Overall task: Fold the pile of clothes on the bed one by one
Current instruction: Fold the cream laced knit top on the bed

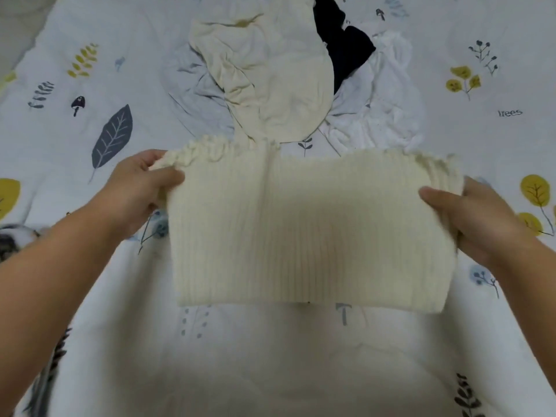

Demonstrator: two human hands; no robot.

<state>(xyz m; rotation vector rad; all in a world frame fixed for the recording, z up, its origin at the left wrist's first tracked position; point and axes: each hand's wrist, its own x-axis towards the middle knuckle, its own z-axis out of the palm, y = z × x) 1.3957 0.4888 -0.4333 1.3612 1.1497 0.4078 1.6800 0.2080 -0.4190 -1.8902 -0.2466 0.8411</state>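
A cream ribbed knit top with a frilled upper hem is held spread above the leaf-printed white bedsheet. Its upper corners are pinched by the left hand and the right hand, thumbs on the front. Beyond it, the unfolded pile of clothes is heaped. The stretchy knit could be skewed if it is lowered unevenly, or snagged on the pile.

Both forearms are bare to the frame's edge, and the left hand and right hand wear no rings.
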